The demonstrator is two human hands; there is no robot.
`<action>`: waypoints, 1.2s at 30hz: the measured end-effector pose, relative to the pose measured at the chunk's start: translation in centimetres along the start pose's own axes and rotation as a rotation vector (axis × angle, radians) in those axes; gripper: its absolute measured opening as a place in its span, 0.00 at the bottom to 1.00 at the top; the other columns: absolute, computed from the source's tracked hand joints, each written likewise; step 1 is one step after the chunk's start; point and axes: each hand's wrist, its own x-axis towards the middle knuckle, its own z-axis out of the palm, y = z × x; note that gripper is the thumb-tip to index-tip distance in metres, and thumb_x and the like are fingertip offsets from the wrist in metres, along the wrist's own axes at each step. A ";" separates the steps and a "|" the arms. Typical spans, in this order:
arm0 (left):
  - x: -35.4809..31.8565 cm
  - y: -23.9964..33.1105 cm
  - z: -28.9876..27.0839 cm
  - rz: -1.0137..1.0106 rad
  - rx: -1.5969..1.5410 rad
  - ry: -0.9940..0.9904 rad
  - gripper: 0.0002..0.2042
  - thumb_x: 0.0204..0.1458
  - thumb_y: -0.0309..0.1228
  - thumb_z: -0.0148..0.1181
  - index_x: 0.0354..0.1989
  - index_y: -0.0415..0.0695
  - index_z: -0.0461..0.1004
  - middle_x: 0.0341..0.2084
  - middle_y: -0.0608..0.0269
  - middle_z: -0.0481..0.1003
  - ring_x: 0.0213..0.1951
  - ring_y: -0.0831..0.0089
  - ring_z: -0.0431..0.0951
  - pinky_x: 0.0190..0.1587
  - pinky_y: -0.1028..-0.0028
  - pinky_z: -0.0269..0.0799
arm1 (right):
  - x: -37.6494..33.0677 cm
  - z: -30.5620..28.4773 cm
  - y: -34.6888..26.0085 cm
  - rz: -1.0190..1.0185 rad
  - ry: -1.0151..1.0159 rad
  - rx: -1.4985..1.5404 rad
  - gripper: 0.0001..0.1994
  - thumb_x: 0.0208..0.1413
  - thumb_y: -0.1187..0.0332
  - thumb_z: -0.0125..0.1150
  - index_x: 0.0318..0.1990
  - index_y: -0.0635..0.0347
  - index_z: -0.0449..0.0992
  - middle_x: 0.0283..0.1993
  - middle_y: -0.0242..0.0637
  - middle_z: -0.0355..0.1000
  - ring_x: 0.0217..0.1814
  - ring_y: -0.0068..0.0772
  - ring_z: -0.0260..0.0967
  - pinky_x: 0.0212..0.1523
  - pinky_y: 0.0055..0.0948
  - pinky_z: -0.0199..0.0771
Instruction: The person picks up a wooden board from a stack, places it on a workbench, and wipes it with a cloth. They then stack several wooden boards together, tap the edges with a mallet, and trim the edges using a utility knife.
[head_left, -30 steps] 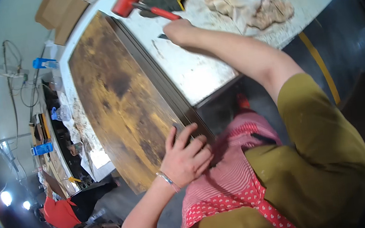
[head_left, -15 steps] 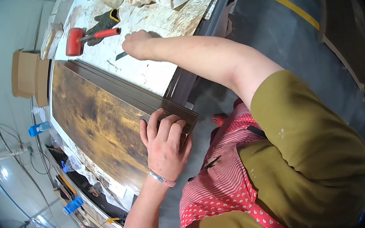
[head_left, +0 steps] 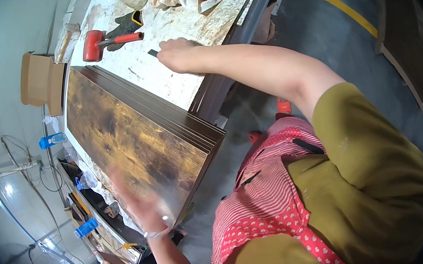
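Lying left of the right hand [head_left: 177,57], fist around a dark flat strip [head_left: 153,53], brown wood-grain panel stack [head_left: 126,129] runs lengthwise from white worktable's [head_left: 166,87] near edge; left hand [head_left: 141,201] nearer, blurred, fingers spread

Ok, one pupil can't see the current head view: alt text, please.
A person's right hand grips a dark strip at a white table; the left hand, open and blurred, is near stacked boards. A red mallet and a glove lie on the table.
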 end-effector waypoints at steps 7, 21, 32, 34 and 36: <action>-16.0 -16.1 -7.9 -0.833 -0.981 0.630 0.34 0.58 0.58 0.32 0.64 0.44 0.53 0.64 0.59 0.53 0.63 0.62 0.55 0.64 0.58 0.48 | -10.6 2.0 -5.4 -0.089 0.228 0.894 0.11 0.57 0.65 0.47 0.41 0.62 0.69 0.42 0.46 0.68 0.47 0.47 0.67 0.49 0.38 0.66; -15.5 -17.7 1.4 -1.028 -1.504 0.240 0.25 0.55 0.48 0.48 0.56 0.46 0.63 0.51 0.60 0.69 0.53 0.59 0.67 0.56 0.58 0.61 | -14.8 2.4 -9.5 0.055 0.355 0.842 0.06 0.57 0.69 0.45 0.40 0.60 0.65 0.41 0.42 0.68 0.44 0.46 0.68 0.43 0.39 0.68; -14.7 -17.5 0.5 -1.072 -1.372 0.237 0.25 0.55 0.48 0.48 0.56 0.46 0.63 0.51 0.60 0.68 0.52 0.60 0.68 0.56 0.59 0.62 | -14.3 1.2 -9.1 0.055 0.280 0.742 0.07 0.57 0.70 0.46 0.41 0.61 0.65 0.40 0.42 0.67 0.41 0.46 0.69 0.41 0.38 0.70; -14.2 -16.8 0.6 -1.037 -1.370 0.269 0.25 0.56 0.49 0.46 0.58 0.46 0.61 0.52 0.60 0.68 0.52 0.60 0.68 0.56 0.60 0.63 | -14.3 1.1 -9.0 0.024 0.251 0.721 0.07 0.57 0.70 0.47 0.42 0.60 0.66 0.40 0.42 0.68 0.42 0.46 0.69 0.41 0.38 0.71; -13.2 -14.6 -0.8 -0.968 -1.270 0.259 0.26 0.57 0.50 0.44 0.59 0.47 0.60 0.54 0.59 0.66 0.54 0.60 0.67 0.57 0.60 0.62 | -13.5 0.1 -8.1 0.008 0.211 0.605 0.08 0.57 0.69 0.47 0.42 0.59 0.68 0.39 0.42 0.68 0.42 0.46 0.69 0.42 0.39 0.71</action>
